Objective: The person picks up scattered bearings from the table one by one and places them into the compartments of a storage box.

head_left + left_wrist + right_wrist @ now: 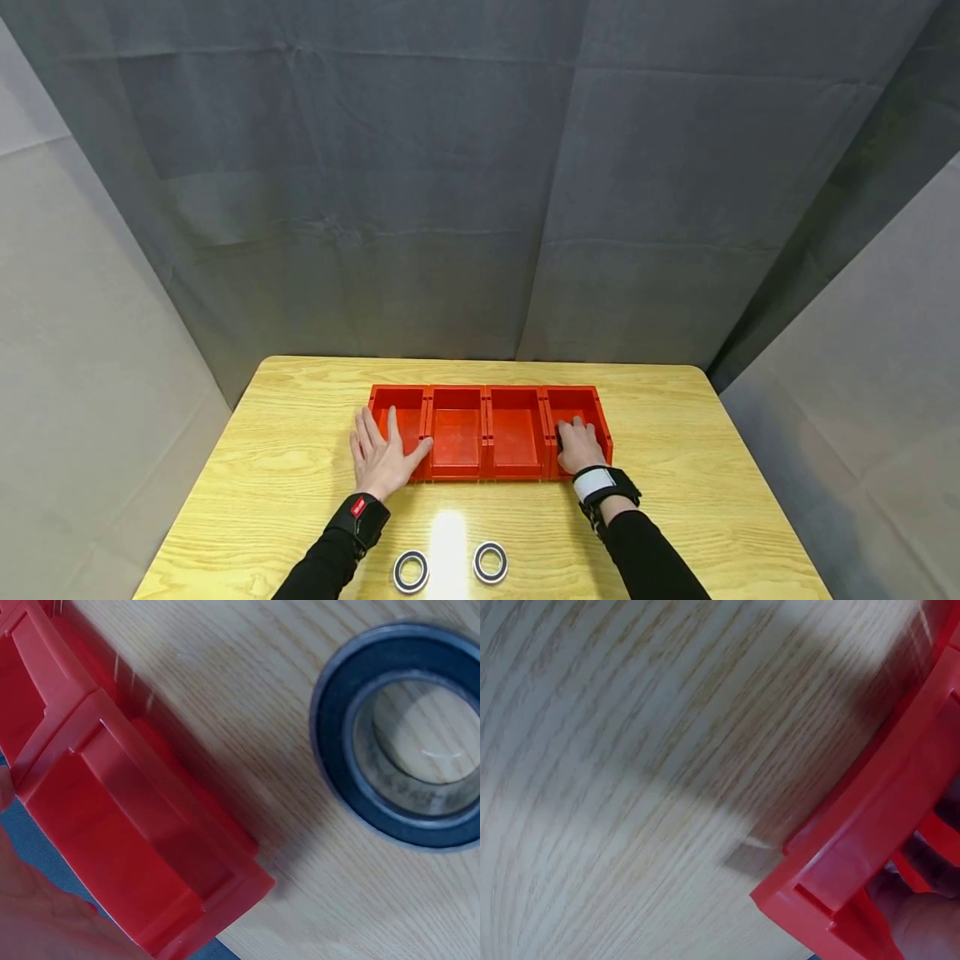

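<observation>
A row of red plastic bins (486, 473), joined side by side, stands on the table. My left hand (381, 463) is spread, its fingers straight, at the front left corner of the leftmost bin (112, 825). My right hand (581, 446) reaches down into the rightmost bin (840, 862) with bent fingers. A small dark object (559, 438) shows at its left side, held by the fingers; most of it is hidden. Two ring-shaped ball bearings with dark seals lie in front of the bins: the left bearing (399, 584) and the right bearing (478, 572).
The light wooden table (675, 500) runs out to both sides of the bins. A grey cloth (420, 208) hangs behind it, and pale cloth panels (90, 375) stand at the left and right. Light glares off the tabletop between the two bearings.
</observation>
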Demonstrator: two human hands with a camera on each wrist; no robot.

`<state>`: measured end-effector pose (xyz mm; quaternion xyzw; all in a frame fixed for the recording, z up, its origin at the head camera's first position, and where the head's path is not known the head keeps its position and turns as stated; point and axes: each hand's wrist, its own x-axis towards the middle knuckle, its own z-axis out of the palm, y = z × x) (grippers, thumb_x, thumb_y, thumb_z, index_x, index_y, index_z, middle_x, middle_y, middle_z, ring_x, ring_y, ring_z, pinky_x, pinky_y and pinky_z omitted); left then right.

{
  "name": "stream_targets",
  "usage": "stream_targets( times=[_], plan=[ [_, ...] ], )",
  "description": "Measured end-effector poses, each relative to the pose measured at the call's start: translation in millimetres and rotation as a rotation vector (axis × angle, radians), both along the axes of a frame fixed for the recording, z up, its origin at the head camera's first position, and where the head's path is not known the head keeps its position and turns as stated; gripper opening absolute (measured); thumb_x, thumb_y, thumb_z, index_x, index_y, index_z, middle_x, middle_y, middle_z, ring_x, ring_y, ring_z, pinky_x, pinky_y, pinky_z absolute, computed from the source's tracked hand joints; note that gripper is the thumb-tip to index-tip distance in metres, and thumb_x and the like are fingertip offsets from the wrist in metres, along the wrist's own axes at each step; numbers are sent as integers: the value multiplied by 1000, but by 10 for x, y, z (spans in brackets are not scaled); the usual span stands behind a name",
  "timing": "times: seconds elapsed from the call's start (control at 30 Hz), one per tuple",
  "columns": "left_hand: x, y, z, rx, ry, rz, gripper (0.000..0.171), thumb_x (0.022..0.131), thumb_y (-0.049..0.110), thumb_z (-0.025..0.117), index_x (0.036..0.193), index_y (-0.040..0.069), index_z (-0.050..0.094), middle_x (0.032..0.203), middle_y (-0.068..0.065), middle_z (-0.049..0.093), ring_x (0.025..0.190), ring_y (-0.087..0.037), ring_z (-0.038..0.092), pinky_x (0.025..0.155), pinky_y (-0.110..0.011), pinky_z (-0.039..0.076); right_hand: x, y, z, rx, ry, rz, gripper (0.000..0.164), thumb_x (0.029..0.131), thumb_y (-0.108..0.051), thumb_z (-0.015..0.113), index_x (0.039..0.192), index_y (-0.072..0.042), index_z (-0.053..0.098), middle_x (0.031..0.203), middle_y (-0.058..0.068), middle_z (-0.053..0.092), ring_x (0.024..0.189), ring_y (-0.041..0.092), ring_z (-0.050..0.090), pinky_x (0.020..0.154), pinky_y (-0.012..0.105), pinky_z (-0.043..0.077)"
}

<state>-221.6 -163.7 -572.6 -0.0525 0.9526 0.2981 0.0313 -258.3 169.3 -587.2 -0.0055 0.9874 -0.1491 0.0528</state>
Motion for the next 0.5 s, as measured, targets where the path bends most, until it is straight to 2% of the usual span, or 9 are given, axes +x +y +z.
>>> stream_targets(
  times=[0.27,0.5],
  plan=[
    [1,2,2,4,7,-3,99,91,55,61,160,1,15,164,-32,-13,152,-50,-15,121,-66,-11,54,30,81,-30,11,18,49,79,7,73,127,1,64,121,28,59,105,47,55,90,61,54],
    [1,-1,7,0,0,-3,99,91,57,60,160,2,15,164,-32,-13,152,-50,-15,122,-66,-11,135,67,163,-67,88,40,43,81,4,73,123,1,66,122,26,61,109,48,58,96,60,52]
  ],
)
